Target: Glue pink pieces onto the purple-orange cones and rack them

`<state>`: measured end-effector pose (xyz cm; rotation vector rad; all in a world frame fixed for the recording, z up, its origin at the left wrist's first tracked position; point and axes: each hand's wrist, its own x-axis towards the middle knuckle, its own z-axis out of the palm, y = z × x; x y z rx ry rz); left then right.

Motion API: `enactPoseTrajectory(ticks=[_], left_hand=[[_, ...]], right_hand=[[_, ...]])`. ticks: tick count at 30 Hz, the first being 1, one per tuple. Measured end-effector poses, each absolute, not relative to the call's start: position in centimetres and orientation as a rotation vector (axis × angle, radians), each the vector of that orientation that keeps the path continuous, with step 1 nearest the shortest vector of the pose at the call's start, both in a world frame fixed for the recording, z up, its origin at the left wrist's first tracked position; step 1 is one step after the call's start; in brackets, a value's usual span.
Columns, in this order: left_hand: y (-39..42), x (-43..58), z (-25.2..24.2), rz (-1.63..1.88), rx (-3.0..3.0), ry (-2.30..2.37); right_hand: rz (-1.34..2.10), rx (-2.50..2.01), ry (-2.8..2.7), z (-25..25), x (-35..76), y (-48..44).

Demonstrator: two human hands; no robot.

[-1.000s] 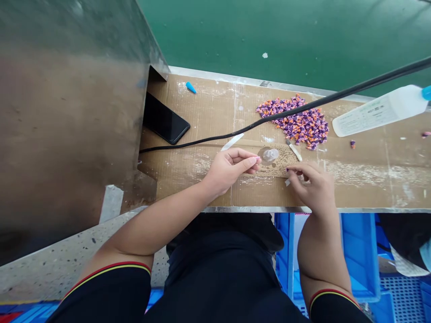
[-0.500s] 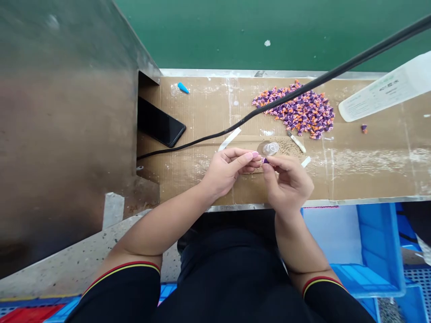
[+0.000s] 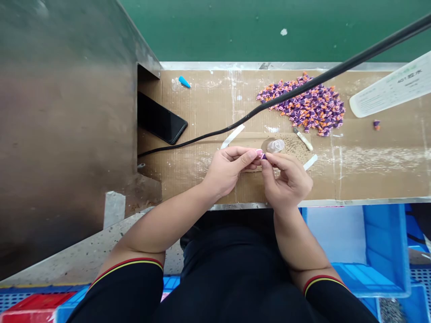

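My left hand point(image 3: 229, 168) and my right hand point(image 3: 288, 179) meet over the cardboard-covered bench point(image 3: 208, 175), fingertips pinched together on a small purple piece point(image 3: 263, 156). Just beyond the fingertips a small clear cap or vial point(image 3: 276, 145) lies on a stained patch of cardboard. A heap of purple and orange pieces point(image 3: 305, 105) sits further back, to the right of my hands. A small whitish stick point(image 3: 303, 138) lies between the heap and my right hand.
A black cable point(image 3: 303, 87) runs diagonally over the bench. A black phone point(image 3: 160, 119) lies at the left beside a metal housing point(image 3: 67, 112). A white bottle point(image 3: 392, 92) lies at the right, a blue cone cap point(image 3: 184, 81) at the back. Blue crates point(image 3: 380, 242) stand below.
My right hand left the cardboard at the right, came leftward to meet the left hand, and now pinches a purple piece with it. The left hand barely moved.
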<state>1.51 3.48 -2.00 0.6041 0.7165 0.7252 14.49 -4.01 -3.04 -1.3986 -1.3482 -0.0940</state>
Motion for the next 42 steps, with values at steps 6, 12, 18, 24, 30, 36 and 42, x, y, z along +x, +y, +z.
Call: enactPoseTrajectory(ticks=[6,12,18,24,30,36,42], left_hand=[[3.6,1.5,-2.3,0.724,0.634,0.704],[3.5,1.4,-2.7,0.735,0.684,0.708],[3.2,1.1,-2.7,0.920,1.022,0.686],[2.9,0.9,-2.8,1.074,1.279,0.677],[2.9,0.9,-3.0,1.129,1.387,0.683],[2.8,0.9,-2.9,1.184,1.440,0.667],[2.8,0.7,-2.1,0.987,1.278,0.661]], right_hand=[[-0.126,-1.450,-1.344,-3.2,14.4,-3.9],[-0.158,-1.422,-1.372,-3.1,14.5,-3.8],[-0.219,-1.450,-1.391,-2.8,14.3,-4.0],[-0.250,-1.441,-1.404,-2.5,14.0,-4.3],[-0.300,-1.469,-1.402,-2.3,13.6,-4.5],[-0.325,-1.458,-1.408,-2.4,13.5,-4.5],[-0.296,-1.440,-1.382,-2.6,14.0,-4.2]])
